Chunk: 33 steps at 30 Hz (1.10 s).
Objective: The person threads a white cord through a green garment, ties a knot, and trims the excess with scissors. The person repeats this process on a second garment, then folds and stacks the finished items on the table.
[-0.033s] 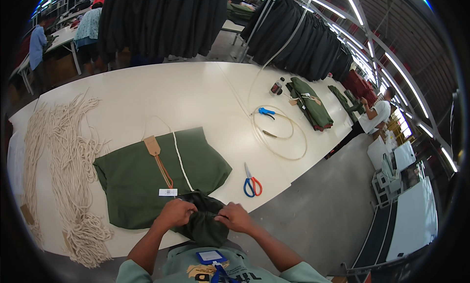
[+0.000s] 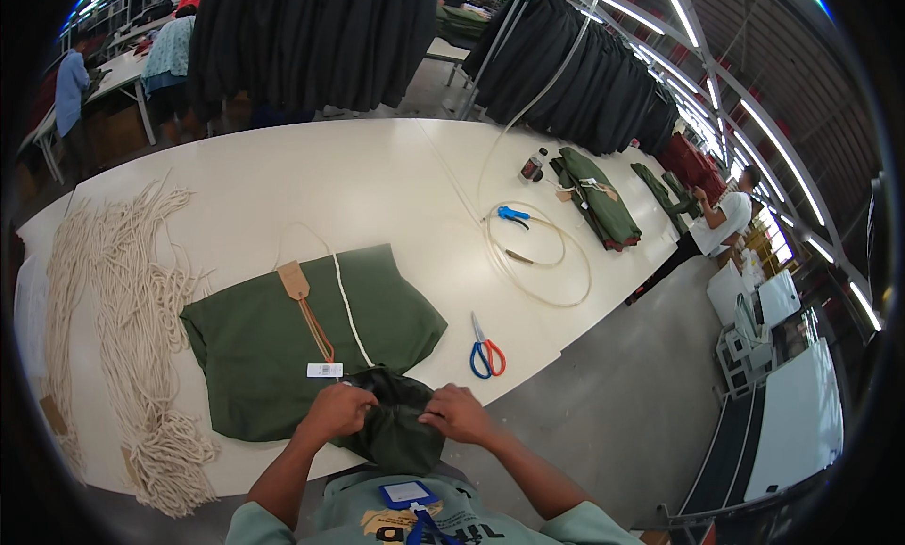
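A dark green fabric garment (image 2: pixel 255 356) lies on the white table, its near end gathered at the front edge and partly hanging over. My left hand (image 2: pixel 341 411) is closed on the opening of that end, where a dark inner side shows. Opposite it, my right hand (image 2: pixel 458 415) pinches the other side of the same opening. On the garment rest a brown tag (image 2: pixel 293 279) with orange-brown strings, a small white label (image 2: pixel 324 370) and a white cord (image 2: pixel 346 300) running toward my hands. Just where the cord meets the fabric between my fingers is hidden.
Scissors (image 2: pixel 486 349) with red and blue handles lie right of the garment. Long bundles of cream cords (image 2: pixel 132 309) cover the left side. Farther off are a blue air gun (image 2: pixel 513 214) with a coiled hose, a bottle (image 2: pixel 534 165) and folded green garments (image 2: pixel 599 201). A co-worker (image 2: pixel 726 220) stands at right.
My right hand has shifted very slightly up and to the right, with the fabric edge in it. Everything else looks the same.
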Each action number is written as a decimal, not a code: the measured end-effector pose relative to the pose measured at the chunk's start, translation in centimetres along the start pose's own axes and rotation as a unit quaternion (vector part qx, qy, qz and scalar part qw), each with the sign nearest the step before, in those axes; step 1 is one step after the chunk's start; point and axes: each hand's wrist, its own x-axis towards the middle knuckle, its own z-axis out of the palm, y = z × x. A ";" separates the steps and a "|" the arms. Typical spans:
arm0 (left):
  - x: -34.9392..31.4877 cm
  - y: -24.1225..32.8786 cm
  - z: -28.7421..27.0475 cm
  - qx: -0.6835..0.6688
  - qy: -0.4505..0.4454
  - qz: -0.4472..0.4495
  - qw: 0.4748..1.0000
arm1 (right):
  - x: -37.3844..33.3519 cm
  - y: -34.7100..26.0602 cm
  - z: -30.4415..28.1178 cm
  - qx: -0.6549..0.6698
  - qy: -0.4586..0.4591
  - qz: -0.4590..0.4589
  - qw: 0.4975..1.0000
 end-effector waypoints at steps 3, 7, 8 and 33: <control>-1.1 -0.5 -0.2 -0.009 0.040 -0.031 0.999 | 0.0 2.0 -1.4 -0.035 0.011 0.024 0.999; -1.8 -0.3 -0.4 0.005 0.072 -0.058 0.996 | 1.6 1.1 -0.5 -0.047 0.064 -0.037 0.996; -1.8 -0.1 -0.4 -0.002 0.077 -0.054 0.996 | 2.6 0.4 0.2 0.055 0.015 -0.046 0.997; -4.8 1.9 -4.9 -0.251 -0.020 -0.134 0.959 | 10.4 -1.7 -0.5 0.204 -0.102 -0.091 0.969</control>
